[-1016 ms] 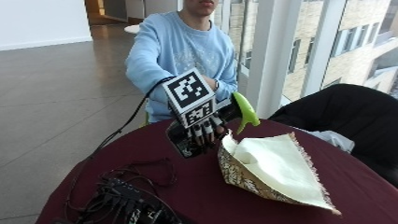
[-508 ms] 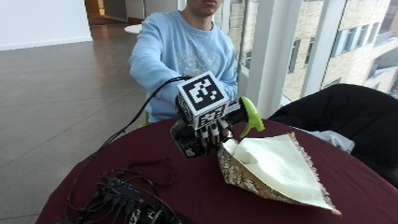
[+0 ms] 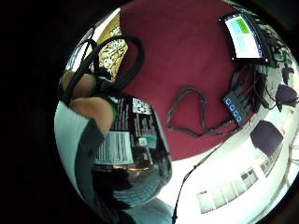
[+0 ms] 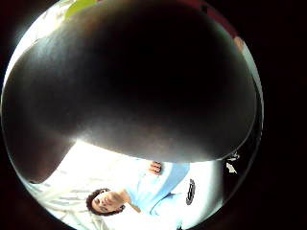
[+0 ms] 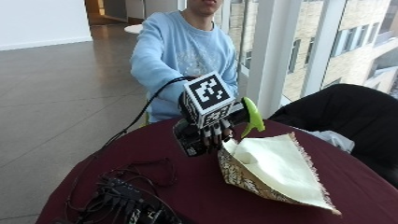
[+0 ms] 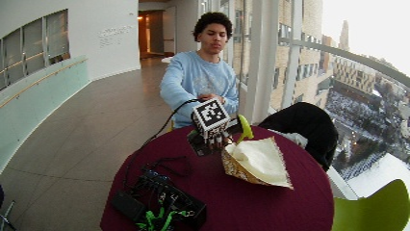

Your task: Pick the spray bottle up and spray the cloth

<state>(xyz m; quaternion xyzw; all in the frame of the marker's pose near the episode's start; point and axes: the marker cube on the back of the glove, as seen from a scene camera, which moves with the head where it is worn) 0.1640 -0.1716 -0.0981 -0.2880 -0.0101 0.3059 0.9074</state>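
Above the worktop (image 5: 155, 182), beside the cloth (image 5: 273, 170), the hand (image 5: 211, 133) is wrapped round the bottle (image 5: 193, 140); rigid, likely slick plastic, best held at the neck under the green trigger (image 5: 252, 116)

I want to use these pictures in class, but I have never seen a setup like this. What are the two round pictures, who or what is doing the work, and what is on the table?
No machine works here: a person at a round table covered in dark red wears a black glove on the right hand. Two pictures come from cameras outside, one close and one wider. The two round pictures come from small cameras on that hand's palm, looking out at whatever is near it. The hand grips a dark spray bottle with a green trigger top; in one round picture the bottle's label fills much of the view, in the other its dark body blocks nearly everything. Beside the bottle lies a cream cloth with a patterned border. A bundle of cables lies nearer the camera.
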